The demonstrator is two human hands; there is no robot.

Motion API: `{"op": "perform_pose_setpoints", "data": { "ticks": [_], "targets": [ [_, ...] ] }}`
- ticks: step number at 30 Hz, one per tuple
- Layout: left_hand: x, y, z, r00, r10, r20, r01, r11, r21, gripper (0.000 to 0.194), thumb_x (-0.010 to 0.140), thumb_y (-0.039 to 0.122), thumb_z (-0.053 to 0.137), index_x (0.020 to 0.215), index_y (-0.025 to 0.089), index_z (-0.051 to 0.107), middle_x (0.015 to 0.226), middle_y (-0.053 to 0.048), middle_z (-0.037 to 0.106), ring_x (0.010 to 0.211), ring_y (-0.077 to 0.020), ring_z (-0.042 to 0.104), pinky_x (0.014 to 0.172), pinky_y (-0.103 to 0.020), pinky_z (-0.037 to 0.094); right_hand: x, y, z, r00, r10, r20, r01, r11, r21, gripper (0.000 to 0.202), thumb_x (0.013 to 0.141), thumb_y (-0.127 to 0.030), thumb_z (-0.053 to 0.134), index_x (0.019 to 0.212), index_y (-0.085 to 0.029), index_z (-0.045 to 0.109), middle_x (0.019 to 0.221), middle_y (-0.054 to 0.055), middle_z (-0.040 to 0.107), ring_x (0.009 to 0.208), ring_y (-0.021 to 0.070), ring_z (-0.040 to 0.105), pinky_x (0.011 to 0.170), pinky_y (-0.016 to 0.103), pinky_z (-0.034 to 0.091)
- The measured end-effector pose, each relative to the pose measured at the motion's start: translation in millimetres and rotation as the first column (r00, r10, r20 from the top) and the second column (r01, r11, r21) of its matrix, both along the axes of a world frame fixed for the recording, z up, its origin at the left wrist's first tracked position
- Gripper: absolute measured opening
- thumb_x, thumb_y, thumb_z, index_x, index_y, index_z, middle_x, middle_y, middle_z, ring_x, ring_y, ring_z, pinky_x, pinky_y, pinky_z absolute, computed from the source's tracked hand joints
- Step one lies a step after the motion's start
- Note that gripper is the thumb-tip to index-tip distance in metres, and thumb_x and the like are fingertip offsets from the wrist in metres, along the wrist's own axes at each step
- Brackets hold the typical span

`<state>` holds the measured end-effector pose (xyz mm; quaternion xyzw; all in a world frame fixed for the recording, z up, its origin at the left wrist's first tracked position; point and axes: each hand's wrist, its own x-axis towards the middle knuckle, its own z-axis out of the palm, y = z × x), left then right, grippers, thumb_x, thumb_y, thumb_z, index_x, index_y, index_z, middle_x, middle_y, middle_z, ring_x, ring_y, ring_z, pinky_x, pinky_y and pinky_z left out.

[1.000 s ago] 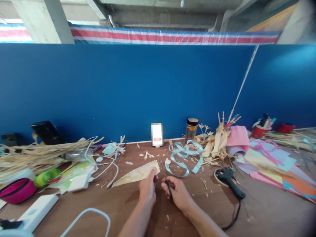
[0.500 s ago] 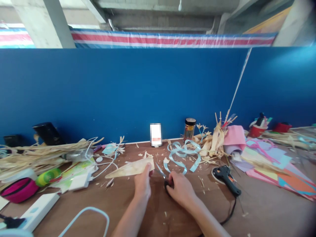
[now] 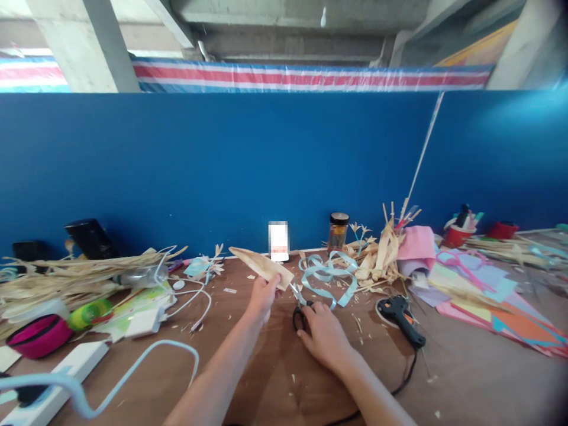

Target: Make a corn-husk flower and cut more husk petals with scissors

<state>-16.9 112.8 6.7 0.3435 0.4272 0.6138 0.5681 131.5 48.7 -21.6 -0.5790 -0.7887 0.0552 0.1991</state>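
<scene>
My left hand [image 3: 262,296] pinches the wide end of a dried corn husk [image 3: 257,264], whose narrow tip points up and to the left. In my right hand [image 3: 326,331] is a pair of scissors [image 3: 300,318] with black handles. Its blades meet the husk's right edge; whether they are cutting into it I cannot tell. Light blue ribbon [image 3: 328,272] curls on the table just beyond the scissors. Small husk scraps lie scattered around both hands.
A black glue gun [image 3: 402,322] with a cord lies to the right, near coloured paper [image 3: 510,313]. At the back stand a jar [image 3: 338,232] and a husk bundle [image 3: 384,254]. On the left are a power strip [image 3: 66,378], cables, a pink case [image 3: 39,336] and more husks [image 3: 89,269].
The husk has turned so its tip now points upward to the left. The scissors have come up to its right edge, and my left hand has shifted slightly.
</scene>
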Motion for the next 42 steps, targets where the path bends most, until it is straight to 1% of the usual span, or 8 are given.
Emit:
{"op": "perform_pose_setpoints", "data": {
  "ticks": [7,12,16,19,24,32,37,42],
  "targets": [
    [4,-13,-20.2,0.996,0.033,0.086,-0.031,0.999,-0.021,0.026,0.057,0.021,0.069,0.079,0.013,0.058,0.071,-0.004,0.065,0.061,-0.0133,0.06,0.056,-0.025,0.048,-1,7,-2.1,0.996,-0.094,0.001,0.094,0.995,-0.03,0.063,0.06,-0.041,0.068,0.113,-0.013,0.046,0.089,0.011,0.058,0.089,0.0275,0.051,0.074,0.033,0.038],
    [5,-20,-28.4,0.998,0.022,0.061,-0.021,0.999,-0.025,0.03,0.053,0.024,0.072,0.078,0.012,0.06,0.071,-0.004,0.064,0.056,-0.0103,0.056,0.051,-0.021,0.046,-3,5,-6.1,1.0,-0.02,-0.022,0.021,0.999,0.038,0.049,0.061,-0.047,0.066,0.099,-0.019,0.057,0.103,0.01,0.051,0.09,0.0245,0.05,0.077,0.032,0.038],
    [2,-18,-34.8,0.997,0.016,-0.069,-0.015,1.0,0.003,0.031,0.054,0.027,0.071,0.08,0.01,0.063,0.07,-0.004,0.064,0.052,-0.0078,0.053,0.048,-0.018,0.042,-1,2,-2.3,0.999,0.021,-0.049,-0.017,0.997,0.069,0.039,0.061,-0.049,0.065,0.088,-0.021,0.062,0.09,0.008,0.057,0.097,0.0283,0.046,0.082,0.037,0.035],
    [1,-19,-35.8,0.994,0.017,-0.11,-0.015,1.0,0.022,0.033,0.056,0.027,0.07,0.084,0.01,0.063,0.071,-0.004,0.065,0.053,-0.0079,0.053,0.048,-0.018,0.042,-1,8,2.5,0.963,-0.003,-0.268,0.013,0.999,0.036,0.035,0.069,-0.043,0.059,0.097,-0.021,0.059,0.092,0.007,0.06,0.095,0.0251,0.05,0.082,0.036,0.036],
    [4,-26,-27.9,0.989,-0.084,-0.123,0.088,0.996,0.032,0.038,0.058,0.028,0.069,0.091,0.011,0.062,0.075,-0.006,0.066,0.059,-0.0118,0.058,0.05,-0.018,0.044,-9,36,9.1,0.715,-0.056,-0.697,-0.074,0.985,-0.155,0.038,0.072,-0.042,0.055,0.099,-0.016,0.055,0.082,0.006,0.064,0.071,0.0175,0.059,0.066,0.028,0.044],
    [5,-22,-36.4,0.994,-0.054,-0.093,0.053,0.998,-0.017,0.035,0.054,0.031,0.073,0.081,0.012,0.061,0.071,-0.005,0.065,0.059,-0.0131,0.059,0.054,-0.023,0.048,-28,60,-8.1,0.665,-0.071,-0.744,-0.092,0.98,-0.176,0.029,0.076,-0.043,0.047,0.068,-0.015,0.055,0.051,-0.003,0.056,0.041,0.0097,0.049,0.04,0.019,0.037],
    [4,-18,-44.0,0.988,-0.004,-0.157,-0.008,0.997,-0.074,0.026,0.057,0.033,0.07,0.067,0.011,0.058,0.055,0.001,0.059,0.049,-0.0096,0.054,0.049,-0.02,0.046,-19,59,-16.5,0.687,-0.09,-0.721,-0.04,0.986,-0.161,0.031,0.077,-0.043,0.045,0.061,-0.017,0.053,0.04,-0.006,0.047,0.037,0.01,0.047,0.04,0.019,0.035],
    [7,-20,-43.4,0.972,-0.028,-0.234,0.017,0.999,-0.05,0.025,0.065,0.038,0.061,0.07,0.013,0.059,0.054,0.003,0.058,0.046,-0.01,0.053,0.048,-0.022,0.046,-13,56,-14.6,0.727,-0.088,-0.681,0.018,0.994,-0.11,0.034,0.08,-0.041,0.041,0.057,-0.018,0.052,0.038,-0.005,0.046,0.04,0.0107,0.047,0.044,0.02,0.032]
  ]
}}
